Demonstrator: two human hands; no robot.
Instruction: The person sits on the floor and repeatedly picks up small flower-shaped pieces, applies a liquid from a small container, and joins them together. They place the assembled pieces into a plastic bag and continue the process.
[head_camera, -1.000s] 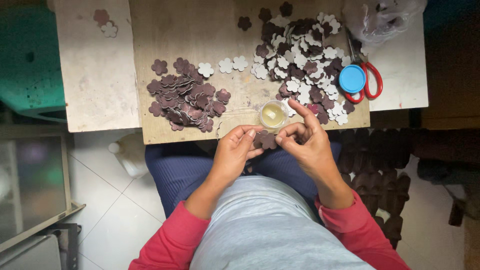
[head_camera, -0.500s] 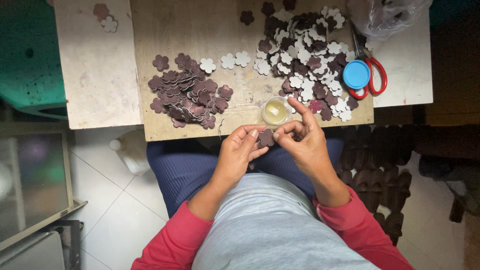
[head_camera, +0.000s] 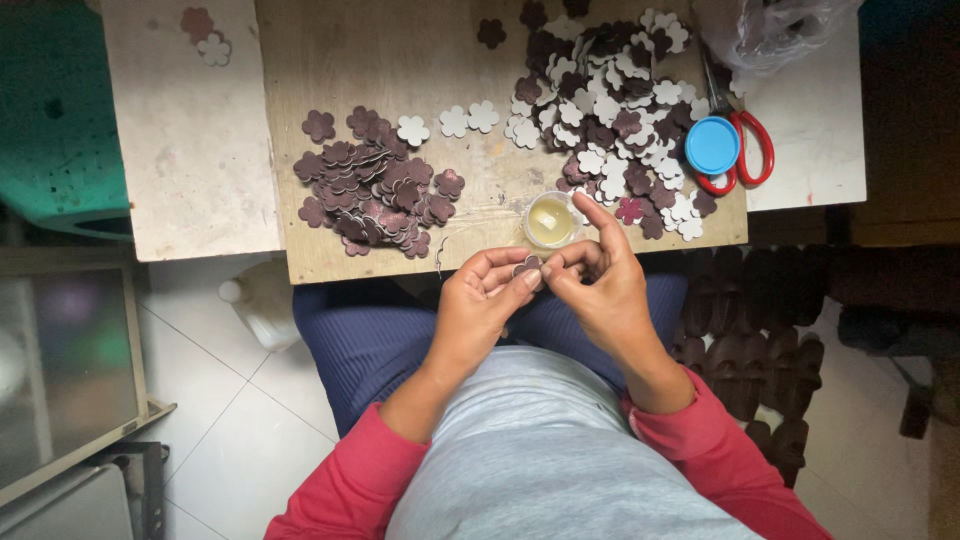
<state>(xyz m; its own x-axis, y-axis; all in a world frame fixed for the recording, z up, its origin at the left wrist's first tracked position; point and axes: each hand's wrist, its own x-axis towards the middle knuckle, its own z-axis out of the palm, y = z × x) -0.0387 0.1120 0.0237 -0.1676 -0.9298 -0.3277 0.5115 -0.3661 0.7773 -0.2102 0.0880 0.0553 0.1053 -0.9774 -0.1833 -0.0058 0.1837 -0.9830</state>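
I hold one small dark flower-shaped cutout (head_camera: 527, 268) between both my hands, just off the near edge of the wooden board (head_camera: 400, 60) and above my lap. My left hand (head_camera: 478, 310) pinches it from the left, thumb and fingertips closed on its edge, and my right hand (head_camera: 600, 290) meets it from the right, thumb and middle fingers pressed to the same piece while my index finger sticks up free toward the board. So both grips are shut on that one cutout, and my fingertips nearly touch each other around it. Just beyond my right index finger stands a small round clear cup (head_camera: 551, 220) with yellowish liquid in it, near the board's front edge. To the left of the cup lies a heap of dark flower cutouts (head_camera: 375, 185), with a few pale ones (head_camera: 455, 122) beside it. Farther right a bigger mixed pile of dark and pale flowers (head_camera: 610, 110) spreads over the board. At its right edge a round blue lid (head_camera: 712, 146) lies against red-handled scissors (head_camera: 752, 150), and a clear plastic bag (head_camera: 770, 30) sits behind them.
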